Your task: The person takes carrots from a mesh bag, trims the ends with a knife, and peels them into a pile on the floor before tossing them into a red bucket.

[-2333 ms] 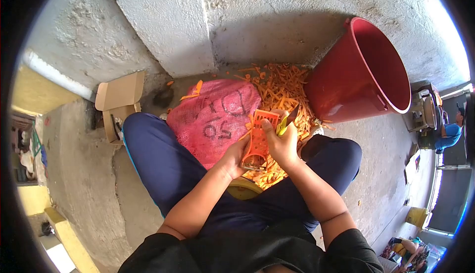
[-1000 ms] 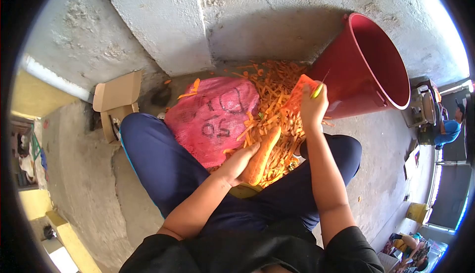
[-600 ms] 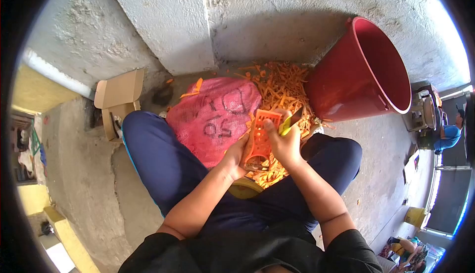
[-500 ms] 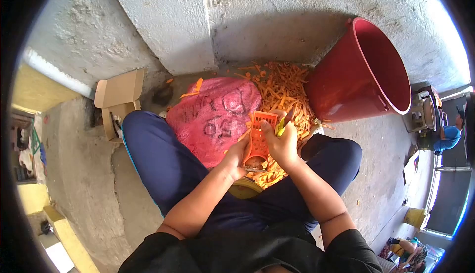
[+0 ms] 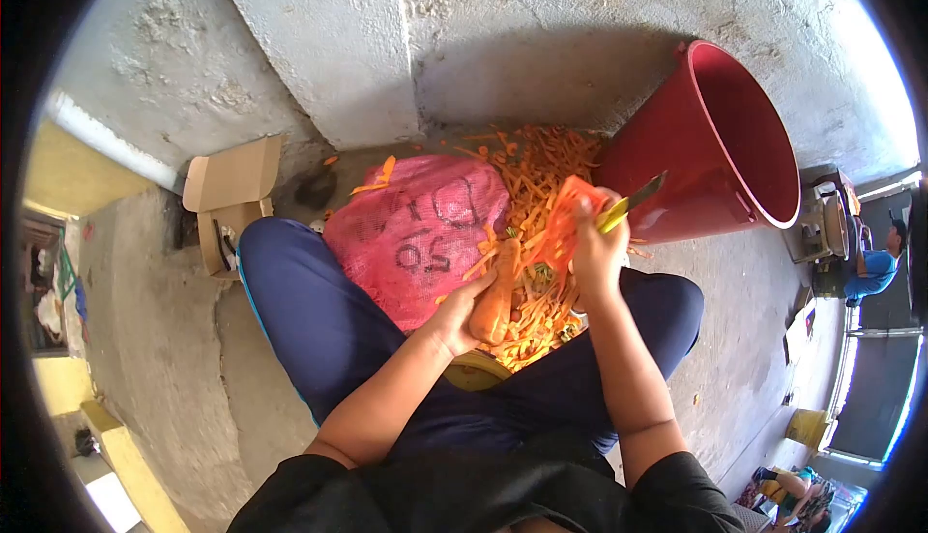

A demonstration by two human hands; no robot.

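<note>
My left hand (image 5: 458, 320) is wrapped round the lower part of a carrot (image 5: 495, 303), which stands tilted over a heap of orange peelings (image 5: 541, 325). To its upper right, my right hand (image 5: 599, 253) grips an orange perforated peeler (image 5: 565, 219), blurred by motion. The same hand holds a knife (image 5: 633, 201) with a yellow-green handle, its blade pointing up and right. Peeler and carrot are apart. A pink mesh sack (image 5: 416, 233) with dark markings lies just beyond my left hand. Part of a yellow container (image 5: 477, 372) shows below the peelings.
A large red bucket (image 5: 667, 161) leans beside the wall at right. An open cardboard box (image 5: 232, 180) sits at left. My bent legs flank the work area. A person in blue (image 5: 873, 272) and another person (image 5: 797, 494) are off to the far right.
My right hand has moved up and right with the peeler and knife, away from the carrot. The carrot, previously mostly covered by the peeler, now shows in my left hand.
</note>
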